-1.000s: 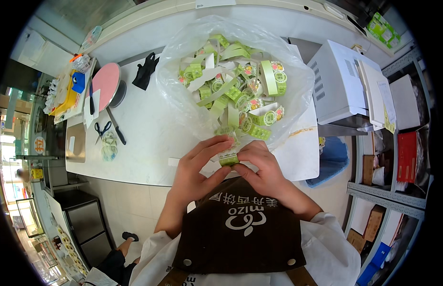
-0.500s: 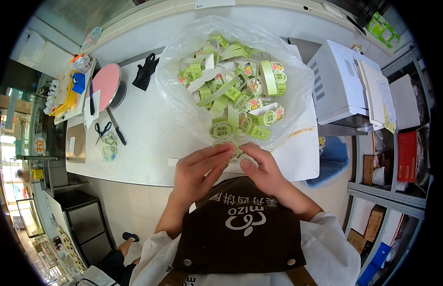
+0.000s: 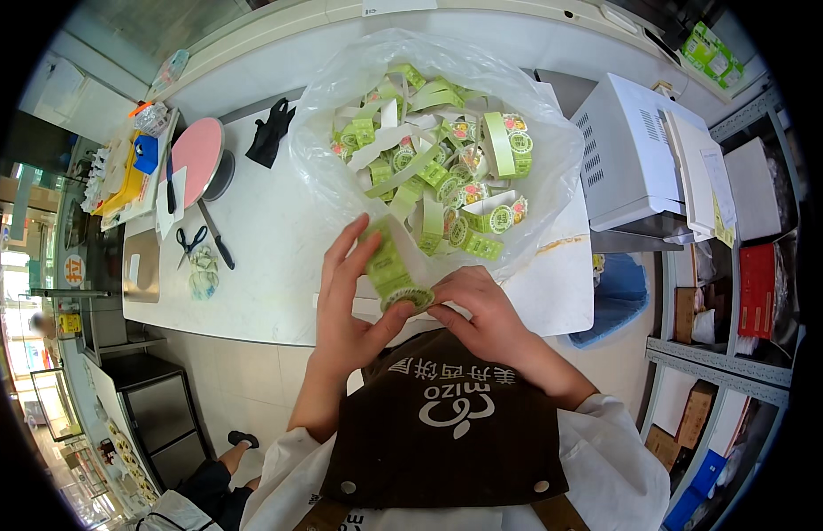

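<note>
Between my hands, close to the table's front edge, is a green printed paper band [image 3: 392,264] with a round emblem at its lower end. My left hand [image 3: 348,305] has its thumb on the emblem and its raised fingers along the band's left side. The fingertips of my right hand [image 3: 484,311] pinch the emblem end from the right. Just beyond lies a large clear plastic bag [image 3: 327,164], spread wide. It is filled with a heap of similar green paper bands [image 3: 442,168], several formed into loops with round emblems.
A pink turntable [image 3: 199,159], black-handled scissors [image 3: 191,237], a knife [image 3: 219,241] and a black glove-like item [image 3: 271,134] are to the left. On the right stand a white appliance [image 3: 628,146], a blue-lined bin [image 3: 617,296] and shelving [image 3: 721,367]. Another person's leg [image 3: 233,460] shows at lower left.
The green band has come up into view, tilted between my hands. My left hand has opened outward and its fingers have risen along the band; my right hand has shifted slightly.
</note>
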The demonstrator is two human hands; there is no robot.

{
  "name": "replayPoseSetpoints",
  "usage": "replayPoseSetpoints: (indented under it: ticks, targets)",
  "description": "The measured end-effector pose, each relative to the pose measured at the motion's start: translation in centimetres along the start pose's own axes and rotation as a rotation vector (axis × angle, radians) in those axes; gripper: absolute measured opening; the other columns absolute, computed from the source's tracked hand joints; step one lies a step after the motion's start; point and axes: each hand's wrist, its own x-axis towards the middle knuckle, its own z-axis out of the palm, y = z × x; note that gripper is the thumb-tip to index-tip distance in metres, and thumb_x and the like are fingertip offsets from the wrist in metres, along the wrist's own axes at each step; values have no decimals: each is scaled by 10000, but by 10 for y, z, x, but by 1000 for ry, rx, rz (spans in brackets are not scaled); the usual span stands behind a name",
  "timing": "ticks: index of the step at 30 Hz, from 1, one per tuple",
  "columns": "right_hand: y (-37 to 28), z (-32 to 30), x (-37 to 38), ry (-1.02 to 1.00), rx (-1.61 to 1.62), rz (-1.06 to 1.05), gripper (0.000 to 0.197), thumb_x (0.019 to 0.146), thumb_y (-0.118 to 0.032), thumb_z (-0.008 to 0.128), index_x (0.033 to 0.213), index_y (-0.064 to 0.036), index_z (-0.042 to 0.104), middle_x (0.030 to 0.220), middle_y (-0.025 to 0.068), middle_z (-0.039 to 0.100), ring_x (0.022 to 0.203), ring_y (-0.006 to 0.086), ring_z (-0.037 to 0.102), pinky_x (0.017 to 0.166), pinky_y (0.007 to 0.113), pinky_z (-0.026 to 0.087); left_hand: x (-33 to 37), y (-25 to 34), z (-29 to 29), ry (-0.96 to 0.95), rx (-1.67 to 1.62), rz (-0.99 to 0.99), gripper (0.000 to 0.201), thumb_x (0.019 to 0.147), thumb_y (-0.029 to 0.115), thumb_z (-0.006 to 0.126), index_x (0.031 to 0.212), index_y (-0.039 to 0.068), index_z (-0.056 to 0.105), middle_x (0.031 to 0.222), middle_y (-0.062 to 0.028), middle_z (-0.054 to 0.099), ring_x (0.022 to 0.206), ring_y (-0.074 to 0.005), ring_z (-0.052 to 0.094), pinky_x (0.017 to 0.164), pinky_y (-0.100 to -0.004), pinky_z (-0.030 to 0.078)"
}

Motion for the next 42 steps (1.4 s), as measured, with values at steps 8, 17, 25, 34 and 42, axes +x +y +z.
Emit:
replayPoseSetpoints:
  ticks: [8,17,25,34,42]
  targets:
    - [2,0,1,8,-85,-8,161,858,-47,727,1003,-82,666,954,61,669,931,287,620,855,394,426,-3,2,-2,-133,-65,-52,493,789,52,833,1259,39,685,1257,-178,706,1115,-313,714,922,-357,582]
    - [2,1,1,6,-66,15,174,870,-46,722,1025,-81,653,951,66,666,920,286,614,860,389,422,-8,1,-1,-143,-141,-109,290,872,24,761,1161,31,738,1166,-161,748,993,-273,758,845,-330,602]
    - [3,3,0,-46,-32,36,176,875,-61,729,1031,-92,654,968,56,672,946,282,622,897,393,426,-7,3,-2,-96,-95,-118,226,917,15,710,1140,23,747,1150,-165,754,991,-255,758,836,-333,603]
    - [-6,2,0,-12,135,118,269,843,-75,773,1087,-71,660,1016,82,671,985,287,633,906,388,449,-8,10,4,-181,-208,-62,232,891,-22,699,1100,51,765,1158,-142,758,1003,-281,755,876,-366,602]
    - [-1,3,-1,115,202,96,227,816,-42,759,1023,-72,672,1017,71,652,998,296,611,881,393,446,-6,7,7,-172,-46,57,460,822,20,766,1272,52,679,1437,-182,595,1243,-317,643,1004,-403,537]
